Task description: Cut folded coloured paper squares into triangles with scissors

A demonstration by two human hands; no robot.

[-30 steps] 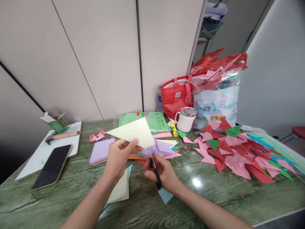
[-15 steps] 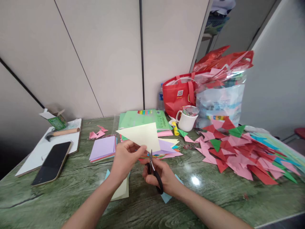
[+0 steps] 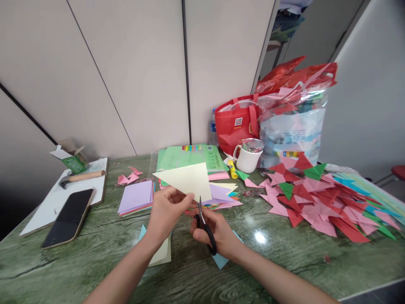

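Note:
Pinched between the thumb and fingers of my left hand (image 3: 171, 211) is a pale yellow paper triangle (image 3: 191, 179), held above the table. My right hand (image 3: 218, 232) is closed round the black handles of a pair of scissors (image 3: 208, 232). The scissor blades point up at the triangle's lower edge, close to my left thumb; whether they touch the paper I cannot tell. Under my left wrist lies more pale yellow paper (image 3: 163, 254). A light blue piece of paper (image 3: 220, 261) lies beneath my right hand.
A stack of lilac squares (image 3: 136, 197) sits to the left, beyond it a phone (image 3: 68, 217) and a hammer (image 3: 84, 177). A white mug (image 3: 249, 160), a glue stick (image 3: 232, 169) and a red bag (image 3: 236, 126) stand behind. Folded paper pieces (image 3: 316, 198) heap up at the right.
The view has shifted very slightly. Both hands, the paper triangle and the scissors keep nearly the same positions.

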